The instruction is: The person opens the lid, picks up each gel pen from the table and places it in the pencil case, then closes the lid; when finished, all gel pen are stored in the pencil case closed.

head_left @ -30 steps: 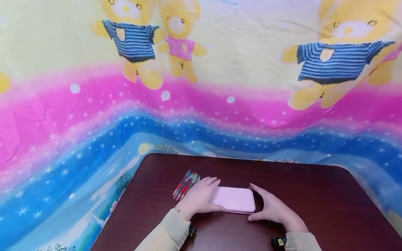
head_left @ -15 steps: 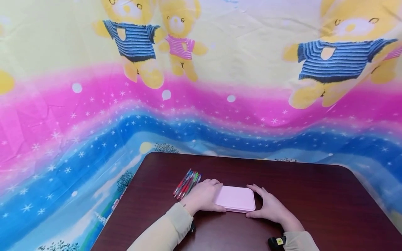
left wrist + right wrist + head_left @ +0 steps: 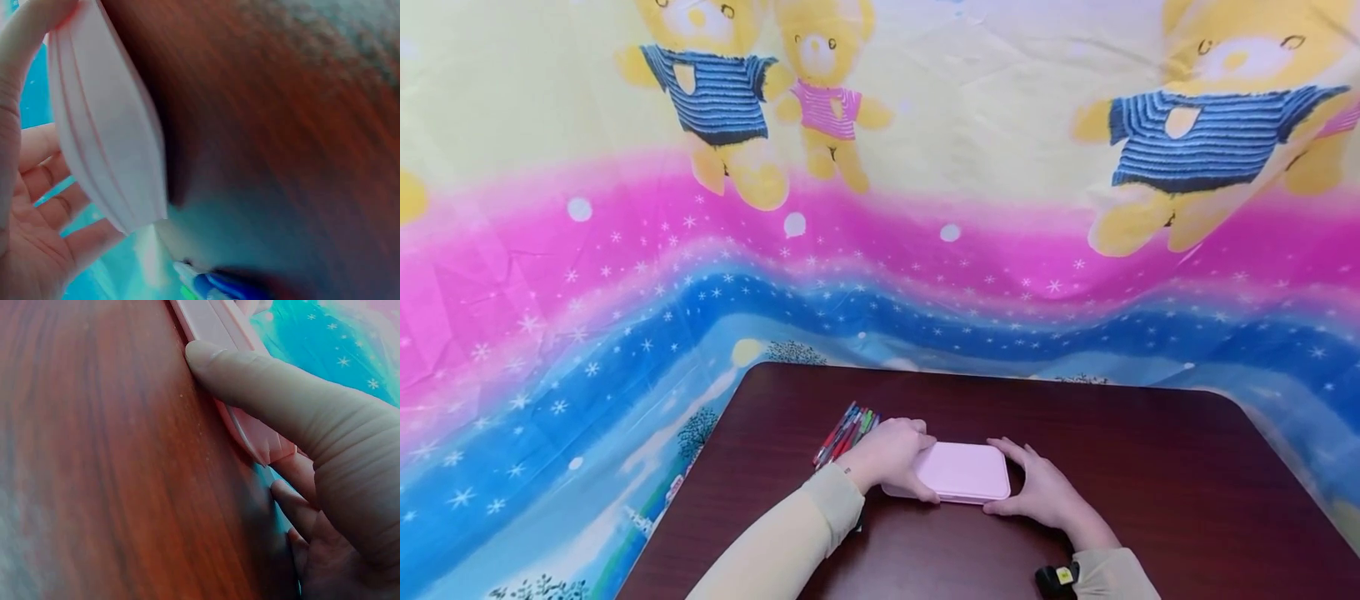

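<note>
Both hands have closed in on the pink case [image 3: 964, 472] — left hand [image 3: 891, 454] and right hand [image 3: 1043, 493] now grip its ends, tipping its near edge off the bench [image 3: 1150, 467], pens [image 3: 847, 433] alongside.

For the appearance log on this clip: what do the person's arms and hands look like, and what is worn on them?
Both hands are bare: left hand, right hand, with no rings or gloves visible. Both arms wear long, pale beige sleeves, left sleeve and right sleeve, reaching the wrists. A small black device with a yellow mark sits at the right wrist; another dark piece shows under the left cuff.
</note>
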Demonstrator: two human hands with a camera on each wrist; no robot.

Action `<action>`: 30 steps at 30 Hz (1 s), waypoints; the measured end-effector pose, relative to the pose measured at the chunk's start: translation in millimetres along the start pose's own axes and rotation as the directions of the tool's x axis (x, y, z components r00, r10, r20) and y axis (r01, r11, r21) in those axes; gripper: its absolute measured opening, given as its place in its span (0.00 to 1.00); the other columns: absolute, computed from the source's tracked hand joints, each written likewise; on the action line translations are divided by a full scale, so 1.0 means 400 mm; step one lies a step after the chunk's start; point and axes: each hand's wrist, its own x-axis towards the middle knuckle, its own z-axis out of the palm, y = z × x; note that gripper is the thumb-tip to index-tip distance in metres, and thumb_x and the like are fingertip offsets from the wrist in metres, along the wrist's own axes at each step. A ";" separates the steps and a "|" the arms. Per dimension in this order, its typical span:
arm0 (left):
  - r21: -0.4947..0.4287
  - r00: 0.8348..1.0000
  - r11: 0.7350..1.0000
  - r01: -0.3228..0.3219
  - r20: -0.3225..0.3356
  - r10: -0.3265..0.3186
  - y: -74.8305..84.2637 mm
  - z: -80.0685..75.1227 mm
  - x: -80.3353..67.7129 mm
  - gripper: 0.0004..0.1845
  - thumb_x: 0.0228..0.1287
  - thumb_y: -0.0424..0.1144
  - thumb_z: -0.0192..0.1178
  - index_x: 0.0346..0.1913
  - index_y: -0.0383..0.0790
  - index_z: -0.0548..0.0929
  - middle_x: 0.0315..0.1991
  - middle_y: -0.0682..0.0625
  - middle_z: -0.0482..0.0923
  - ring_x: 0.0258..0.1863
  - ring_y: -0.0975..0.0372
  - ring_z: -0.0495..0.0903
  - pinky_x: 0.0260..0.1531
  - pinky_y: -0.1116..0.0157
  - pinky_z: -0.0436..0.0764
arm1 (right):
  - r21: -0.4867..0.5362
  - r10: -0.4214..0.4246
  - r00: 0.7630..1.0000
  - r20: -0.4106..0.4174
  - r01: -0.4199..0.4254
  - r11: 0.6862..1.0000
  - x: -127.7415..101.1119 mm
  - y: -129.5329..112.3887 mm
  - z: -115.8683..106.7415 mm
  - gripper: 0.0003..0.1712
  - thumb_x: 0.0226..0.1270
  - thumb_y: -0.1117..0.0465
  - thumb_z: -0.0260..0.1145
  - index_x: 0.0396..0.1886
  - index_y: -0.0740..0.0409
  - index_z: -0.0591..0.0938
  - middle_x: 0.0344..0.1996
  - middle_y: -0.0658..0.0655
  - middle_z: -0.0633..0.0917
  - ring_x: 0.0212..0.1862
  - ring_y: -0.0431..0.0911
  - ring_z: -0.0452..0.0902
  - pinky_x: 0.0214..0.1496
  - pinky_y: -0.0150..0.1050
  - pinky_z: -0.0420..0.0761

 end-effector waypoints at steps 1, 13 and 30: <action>-0.014 1.000 1.000 -0.004 -0.003 0.004 -0.002 -0.001 0.001 0.48 0.48 0.82 0.75 0.65 0.51 0.90 0.47 0.57 0.86 0.44 0.66 0.83 0.50 0.65 0.85 | -0.004 0.000 1.000 0.002 0.000 1.000 0.000 -0.002 -0.002 0.67 0.46 0.35 0.91 0.85 0.45 0.71 0.84 0.68 0.69 0.83 0.82 0.54 0.74 0.81 0.68; -0.071 0.999 0.997 -0.035 0.000 0.035 -0.019 -0.020 0.019 0.45 0.46 0.79 0.77 0.61 0.50 0.93 0.42 0.58 0.85 0.38 0.69 0.80 0.46 0.67 0.84 | -0.012 0.006 1.000 0.009 -0.006 1.000 0.002 -0.010 -0.014 0.67 0.46 0.36 0.91 0.86 0.45 0.70 0.83 0.68 0.71 0.83 0.82 0.54 0.74 0.81 0.68; -0.021 0.993 0.993 -0.116 0.017 0.116 -0.036 -0.016 0.031 0.39 0.47 0.79 0.77 0.50 0.51 0.94 0.38 0.60 0.83 0.37 0.69 0.81 0.48 0.64 0.82 | -0.014 0.007 1.000 0.018 -0.007 1.000 0.003 -0.011 -0.009 0.68 0.46 0.36 0.91 0.86 0.47 0.70 0.82 0.69 0.71 0.83 0.82 0.55 0.74 0.81 0.68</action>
